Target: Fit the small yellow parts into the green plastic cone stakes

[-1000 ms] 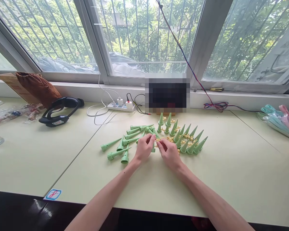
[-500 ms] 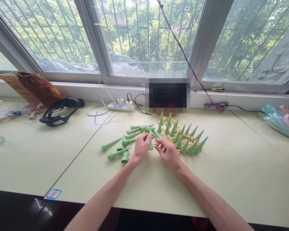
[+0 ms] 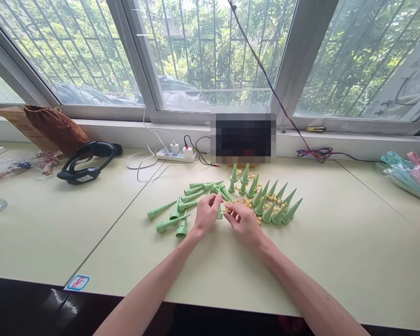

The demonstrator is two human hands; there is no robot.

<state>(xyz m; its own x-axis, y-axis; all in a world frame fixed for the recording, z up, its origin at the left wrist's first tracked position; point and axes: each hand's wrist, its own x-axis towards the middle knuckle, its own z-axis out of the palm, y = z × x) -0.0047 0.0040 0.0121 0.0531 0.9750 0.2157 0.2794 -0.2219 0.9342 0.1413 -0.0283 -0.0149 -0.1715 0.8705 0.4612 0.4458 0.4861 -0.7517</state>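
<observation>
Fingers of my left hand point(image 3: 206, 215) are closed around a green plant watering spike point(image 3: 219, 213), with its lower end showing below them. At its right side, my right hand point(image 3: 245, 223) pinches a small yellow valve point(image 3: 226, 211); whether the valve is seated in the spike I cannot tell. Left of my hands lie several loose green spikes point(image 3: 166, 224), some on their sides and some upright. To the right stand several upright spikes point(image 3: 268, 214) with yellow valves at their sides. Small yellow valves point(image 3: 245, 202) lie heaped between my right hand and those spikes.
Behind the spikes stands a dark blurred screen point(image 3: 245, 137). A white power strip point(image 3: 177, 154) with cables sits near the window ledge. Black headphones point(image 3: 87, 161) and a brown pouch point(image 3: 56, 128) are at left; bagged pastel items point(image 3: 408, 175) lie at far right.
My right fingers have shifted slightly around the yellow valve beside the spike. My left hand and the surrounding spikes stay in place.
</observation>
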